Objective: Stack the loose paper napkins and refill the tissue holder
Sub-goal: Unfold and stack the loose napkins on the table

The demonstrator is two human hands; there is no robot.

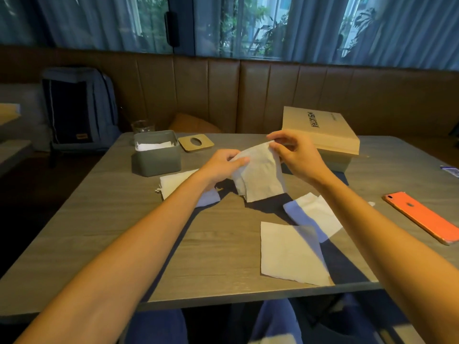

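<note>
Grey wood-grain table [104, 219] fills lower frame. Behind it, brown padded bench back [273, 95] runs across mid frame. Top: windows [260, 23] w/ sheer blue-grey curtains [409, 28], greenery outside. Backpack [79, 108] on seat, upper left. Light dim, daylight from windows.

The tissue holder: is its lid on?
No, the wooden lid lies on the table beside the open tissue holder.
</note>
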